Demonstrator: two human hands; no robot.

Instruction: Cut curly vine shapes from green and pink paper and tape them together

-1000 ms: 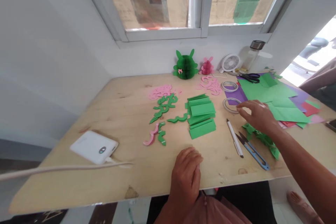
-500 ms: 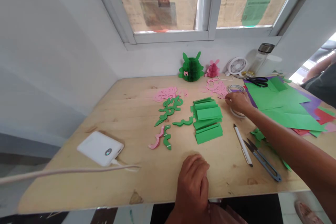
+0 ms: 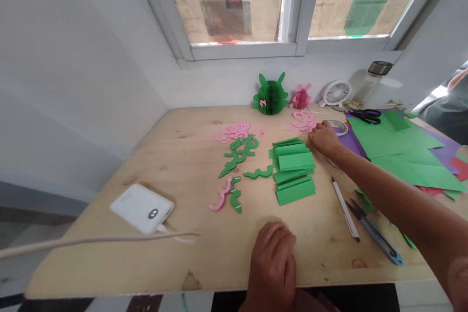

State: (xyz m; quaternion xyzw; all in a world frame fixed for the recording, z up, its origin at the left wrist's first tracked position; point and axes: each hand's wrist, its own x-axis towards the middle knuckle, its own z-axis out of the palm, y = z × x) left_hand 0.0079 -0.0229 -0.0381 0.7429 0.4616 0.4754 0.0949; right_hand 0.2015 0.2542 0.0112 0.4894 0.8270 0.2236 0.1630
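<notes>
My left hand rests at the near edge of the table with its fingers curled into a loose fist; nothing shows in it. Farther back, my right hand reaches down between a tape roll and the pink paper scraps. Its fingers are pressed together, and what they pinch, if anything, is hidden. Just left of it lie folded green paper strips. Green wavy cut-outs and a pink wavy cut-out are spread across the middle. Another ring is partly covered by my right hand and forearm.
A white pen and thread snips lie under my right forearm. Black scissors sit on coloured paper sheets. Along the wall stand a green paper figure, a fan and a bottle. A power bank is left.
My right hand has shifted slightly left toward the green strips and pink scraps, uncovering more of the back tape roll. My left hand stays in its curled pose. The view has turned slightly.
</notes>
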